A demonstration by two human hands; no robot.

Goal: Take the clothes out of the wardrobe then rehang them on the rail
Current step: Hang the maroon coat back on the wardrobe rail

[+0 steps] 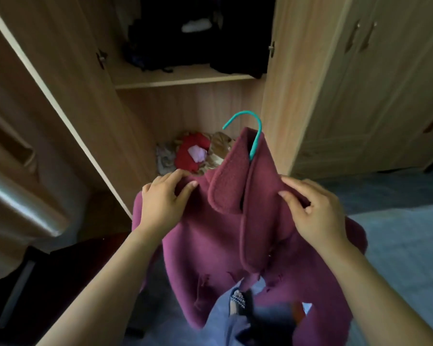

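A maroon fleece jacket (218, 236) hangs in front of me on a teal hanger (254, 136), whose hook sticks up out of the collar. My left hand (164, 199) grips the jacket's left shoulder, thumb on the front. My right hand (315, 208) pinches the right shoulder. The jacket is held below the open wardrobe (185, 78), outside it. Dark clothes (175, 38) hang inside above a shelf. The rail is not in view.
The wardrobe's open door (60, 83) stands at my left, a closed wardrobe section (360, 83) at my right. A pile of red and patterned cloth (193, 153) lies at the wardrobe's foot. My sandalled foot (239, 303) shows below the jacket on grey floor.
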